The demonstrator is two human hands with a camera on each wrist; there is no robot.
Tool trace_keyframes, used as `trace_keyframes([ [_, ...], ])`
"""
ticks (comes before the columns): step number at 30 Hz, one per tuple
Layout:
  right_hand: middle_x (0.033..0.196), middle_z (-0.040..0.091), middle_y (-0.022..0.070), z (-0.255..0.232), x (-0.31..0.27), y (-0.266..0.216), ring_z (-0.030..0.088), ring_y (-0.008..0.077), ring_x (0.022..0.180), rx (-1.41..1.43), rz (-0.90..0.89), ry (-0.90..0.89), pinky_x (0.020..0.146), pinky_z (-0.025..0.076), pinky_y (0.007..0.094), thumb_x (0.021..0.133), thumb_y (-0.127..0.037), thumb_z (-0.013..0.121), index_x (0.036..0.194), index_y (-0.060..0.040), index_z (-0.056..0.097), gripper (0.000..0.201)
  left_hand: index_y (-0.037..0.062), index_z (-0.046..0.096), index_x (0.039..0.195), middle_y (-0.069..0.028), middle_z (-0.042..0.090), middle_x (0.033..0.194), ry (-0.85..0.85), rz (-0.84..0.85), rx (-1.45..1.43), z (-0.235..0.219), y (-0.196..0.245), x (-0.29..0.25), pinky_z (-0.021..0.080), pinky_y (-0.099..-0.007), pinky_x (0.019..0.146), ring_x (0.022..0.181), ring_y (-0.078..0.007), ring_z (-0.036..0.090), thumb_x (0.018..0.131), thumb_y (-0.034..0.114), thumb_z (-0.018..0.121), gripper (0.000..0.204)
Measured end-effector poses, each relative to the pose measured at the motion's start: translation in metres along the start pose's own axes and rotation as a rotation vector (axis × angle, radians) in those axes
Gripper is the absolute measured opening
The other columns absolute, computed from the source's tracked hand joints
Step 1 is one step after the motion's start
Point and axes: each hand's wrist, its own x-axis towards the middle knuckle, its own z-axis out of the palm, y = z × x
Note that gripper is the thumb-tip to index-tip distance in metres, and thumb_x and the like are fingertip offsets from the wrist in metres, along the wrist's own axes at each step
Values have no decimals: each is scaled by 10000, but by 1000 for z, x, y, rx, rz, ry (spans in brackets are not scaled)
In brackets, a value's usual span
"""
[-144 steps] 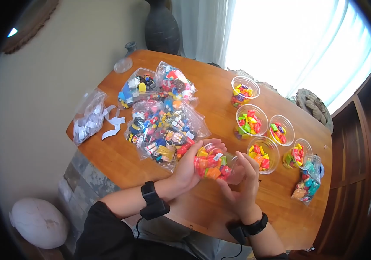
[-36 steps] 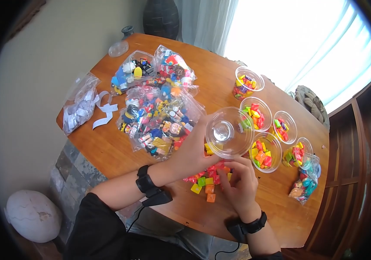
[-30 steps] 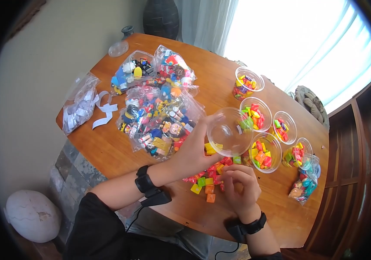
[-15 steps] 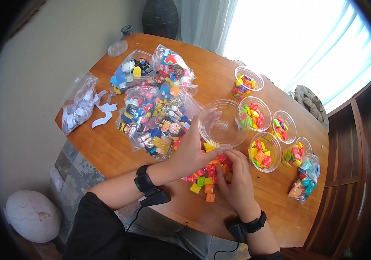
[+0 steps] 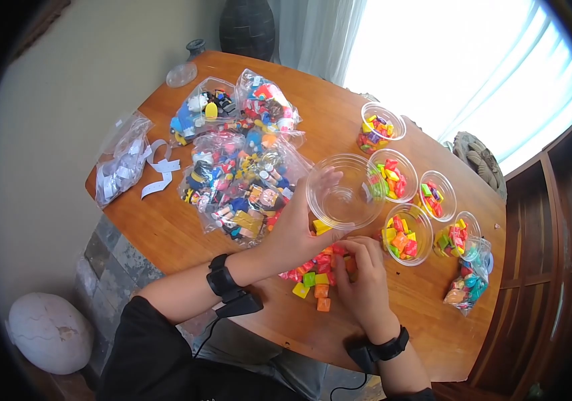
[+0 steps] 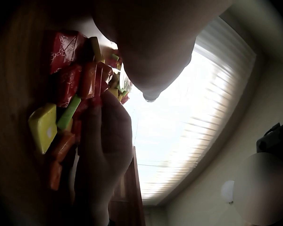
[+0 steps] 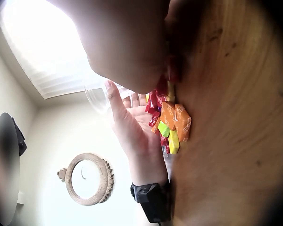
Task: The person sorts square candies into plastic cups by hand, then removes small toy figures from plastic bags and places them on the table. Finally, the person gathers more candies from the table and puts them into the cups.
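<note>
My left hand [image 5: 294, 224] grips an empty clear plastic cup [image 5: 345, 200], its round mouth facing up toward the head camera. Just below it, a loose pile of wrapped candies [image 5: 309, 279] in red, orange, yellow and green lies on the table. My right hand [image 5: 369, 284] is at the pile's right side, thumb and fingers curled round candies there; the hand hides part of them. In the left wrist view, the right hand's fingertips meet at a red candy [image 6: 68, 84] cluster. The right wrist view shows the left thumb against the cup [image 7: 96, 98].
Several candy-filled clear cups [image 5: 407, 234] stand on the right of the table [image 5: 339, 87]. Bags of small toy figures [image 5: 246, 194] spread over the left-middle. A bag of white paper strips [image 5: 122, 164] lies far left, and a bag of colourful items [image 5: 470, 284] at the right edge.
The cup, earlier full and between both hands, is now empty in the left hand, its candies on the table. Lately the cup shifted slightly left and the right hand's fingers curled at the pile.
</note>
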Motion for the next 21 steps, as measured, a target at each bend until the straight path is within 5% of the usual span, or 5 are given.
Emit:
trace_keyframes([
  [8,1158,706,179,1,-2,-2,705,365,1050,106,-37,145,846,593,414,889,74,811,1163,-11,713,303,25,219,1680,-225,415,1681,11,-4,6,0,3,0,322,-449,1340,1597,-301,419,975,97,851,950],
  [21,1119,770,114,-3,3,2,711,343,1075,46,-120,-13,905,580,434,905,18,809,1146,-20,737,254,25,227,1676,-229,418,1679,17,3,-4,1,-1,0,315,-449,1344,1599,-302,414,970,92,854,947],
])
